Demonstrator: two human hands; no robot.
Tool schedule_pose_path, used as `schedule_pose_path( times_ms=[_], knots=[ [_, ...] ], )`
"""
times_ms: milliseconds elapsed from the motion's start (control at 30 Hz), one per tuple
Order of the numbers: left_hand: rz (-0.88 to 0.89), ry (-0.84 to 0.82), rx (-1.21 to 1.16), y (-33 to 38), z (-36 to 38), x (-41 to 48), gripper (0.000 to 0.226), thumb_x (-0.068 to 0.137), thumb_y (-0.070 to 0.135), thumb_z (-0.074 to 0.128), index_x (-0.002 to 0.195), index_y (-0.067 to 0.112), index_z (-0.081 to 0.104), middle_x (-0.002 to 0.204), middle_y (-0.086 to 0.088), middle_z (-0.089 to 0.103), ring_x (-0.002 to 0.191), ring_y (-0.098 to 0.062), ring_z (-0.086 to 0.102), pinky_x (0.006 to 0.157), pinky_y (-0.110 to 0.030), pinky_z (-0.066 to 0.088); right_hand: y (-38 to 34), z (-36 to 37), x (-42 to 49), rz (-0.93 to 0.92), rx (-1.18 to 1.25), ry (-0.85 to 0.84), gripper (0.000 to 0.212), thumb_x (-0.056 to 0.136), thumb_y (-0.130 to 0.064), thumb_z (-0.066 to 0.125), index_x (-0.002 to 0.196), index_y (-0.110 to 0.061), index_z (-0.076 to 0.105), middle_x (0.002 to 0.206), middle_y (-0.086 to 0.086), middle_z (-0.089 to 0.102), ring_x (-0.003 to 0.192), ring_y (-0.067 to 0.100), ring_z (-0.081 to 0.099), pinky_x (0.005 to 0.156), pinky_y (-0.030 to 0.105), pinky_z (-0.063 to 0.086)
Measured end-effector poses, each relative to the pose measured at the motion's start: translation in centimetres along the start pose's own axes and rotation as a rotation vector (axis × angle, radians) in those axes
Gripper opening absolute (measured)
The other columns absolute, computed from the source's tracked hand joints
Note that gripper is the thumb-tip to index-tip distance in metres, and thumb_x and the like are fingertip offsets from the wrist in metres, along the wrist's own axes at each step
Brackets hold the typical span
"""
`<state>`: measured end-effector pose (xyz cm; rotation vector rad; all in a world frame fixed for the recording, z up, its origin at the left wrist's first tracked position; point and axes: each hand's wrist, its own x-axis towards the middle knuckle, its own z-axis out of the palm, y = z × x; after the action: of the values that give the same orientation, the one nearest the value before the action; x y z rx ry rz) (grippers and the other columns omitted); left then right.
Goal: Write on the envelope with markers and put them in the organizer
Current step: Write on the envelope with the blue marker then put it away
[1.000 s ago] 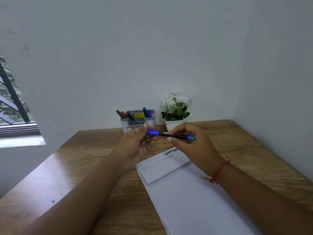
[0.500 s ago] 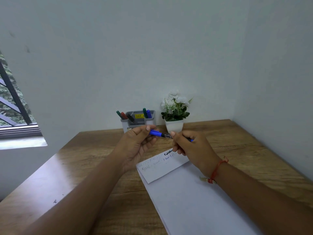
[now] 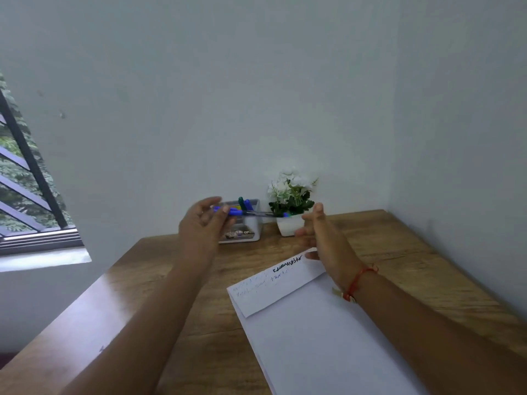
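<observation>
Nearest to us lay the white envelope (image 3: 328, 337), flat on the wooden table (image 3: 171, 280) and running off the lower edge of the view. Its folded flap pointed towards the left. On that flap we saw one short dark scribbled line at the far end and fainter lines of green and blue writing below it. We could read none of it.

A red thread bracelet (image 3: 360, 280) circled the right wrist above the envelope's right edge. The right hand (image 3: 319, 232) hovered over the flap's far corner, thumb up and fingers loose and apart, holding nothing.

The left hand (image 3: 204, 223) was raised above the table, and its fingertips pinched the blue-capped end of the blue marker (image 3: 253, 213). The marker lay almost level in the air, its dark barrel reaching right. Its teal end stopped just short of the right hand.

Behind the marker stood the grey organizer (image 3: 252, 226) against the wall (image 3: 256, 95). A green marker (image 3: 241, 201) and a second blue marker (image 3: 247, 203) stood upright in it. A label (image 3: 238, 233) on its front was blurred; we made out only something like "OP".

Just right of the organizer sat a potted plant (image 3: 289, 227) with white flowers in a white pot. A barred window (image 3: 22, 181) opened at far left.
</observation>
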<state>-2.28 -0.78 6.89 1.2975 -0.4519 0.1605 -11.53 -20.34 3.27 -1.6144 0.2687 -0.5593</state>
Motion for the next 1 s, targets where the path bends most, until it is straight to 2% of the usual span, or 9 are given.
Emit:
schedule_pose_path(
  times_ms=[33,100,133,233,367,533,700,867,1000],
  knots=[
    [0.069,0.078,0.054,0.6,0.0,0.4,0.023,0.092,0.013,0.065,0.114,0.009,0.058,0.094,-0.012,0.075,0.084,-0.017,0.074,0.074,-0.024,0.059,0.3,-0.4,0.1,-0.053,-0.062,0.041,0.054,0.095,-0.072,0.024,0.102,-0.034,0.061,0.096,-0.001,0.072,0.096,0.022,0.068,0.083,0.044,0.056],
    [0.198,0.195,0.175,1.6,0.2,1.4,0.025,0.091,0.019,0.068,0.108,0.012,0.052,0.091,-0.008,0.075,0.080,-0.014,0.074,0.067,-0.019,0.057,0.7,-1.0,0.1,-0.164,-0.203,0.089,0.057,0.097,-0.069,0.026,0.092,-0.024,0.061,0.080,0.004,0.066,0.080,0.023,0.064,0.078,0.047,0.054],
    [0.254,0.225,0.227,2.0,0.3,2.1,0.026,0.090,0.021,0.069,0.106,0.013,0.050,0.090,-0.006,0.074,0.080,-0.013,0.074,0.065,-0.016,0.055,0.9,-1.2,0.0,-0.207,-0.258,0.104,0.057,0.098,-0.066,0.026,0.090,-0.020,0.060,0.076,0.008,0.063,0.075,0.022,0.062,0.073,0.045,0.051],
    [0.401,0.228,0.406,2.5,1.0,4.6,0.025,0.090,0.027,0.069,0.100,0.017,0.048,0.086,0.001,0.072,0.080,-0.010,0.072,0.068,-0.017,0.054,1.0,-1.4,0.1,-0.279,-0.360,0.120,0.051,0.098,-0.063,0.027,0.085,-0.022,0.054,0.066,-0.002,0.055,0.064,0.013,0.054,0.061,0.037,0.044],
    [0.502,0.139,0.593,1.2,2.5,7.9,0.022,0.088,0.023,0.071,0.094,0.015,0.051,0.076,0.009,0.065,0.075,-0.008,0.068,0.064,-0.014,0.050,1.5,-1.5,0.4,-0.319,-0.481,0.122,0.045,0.101,-0.058,0.031,0.087,-0.022,0.055,0.073,-0.002,0.061,0.070,0.015,0.059,0.069,0.043,0.052],
    [0.451,0.040,0.691,-1.2,3.2,10.3,0.017,0.087,0.019,0.071,0.087,0.015,0.054,0.079,-0.002,0.068,0.077,-0.019,0.068,0.069,-0.033,0.056,1.9,-1.6,0.9,-0.306,-0.581,0.104,0.054,0.098,-0.064,0.029,0.111,-0.022,0.061,0.091,-0.005,0.067,0.084,0.013,0.063,0.076,0.041,0.055],
    [0.462,-0.029,0.813,-2.5,3.5,11.1,0.006,0.090,0.015,0.067,0.088,0.009,0.067,0.080,-0.003,0.069,0.077,-0.019,0.067,0.077,-0.040,0.058,2.5,-1.5,1.4,-0.332,-0.611,0.085,0.060,0.097,-0.065,0.028,0.119,-0.020,0.062,0.102,-0.003,0.068,0.092,0.014,0.063,0.073,0.033,0.050],
    [0.544,0.045,0.821,-2.3,3.5,11.2,0.009,0.093,0.014,0.063,0.090,0.009,0.069,0.082,0.001,0.068,0.075,-0.018,0.062,0.072,-0.030,0.052,2.7,-1.5,1.6,-0.330,-0.623,0.068,0.056,0.099,-0.062,0.031,0.114,-0.019,0.062,0.100,-0.002,0.067,0.092,0.016,0.062,0.070,0.030,0.041],
    [0.612,0.136,0.780,-1.4,3.4,11.7,0.011,0.094,0.015,0.060,0.090,0.009,0.068,0.082,0.002,0.065,0.075,-0.016,0.059,0.071,-0.029,0.049,2.9,-1.5,1.7,-0.321,-0.633,0.061,0.055,0.098,-0.063,0.031,0.110,-0.019,0.062,0.091,-0.008,0.058,0.088,0.016,0.060,0.068,0.030,0.038]
  ],
)
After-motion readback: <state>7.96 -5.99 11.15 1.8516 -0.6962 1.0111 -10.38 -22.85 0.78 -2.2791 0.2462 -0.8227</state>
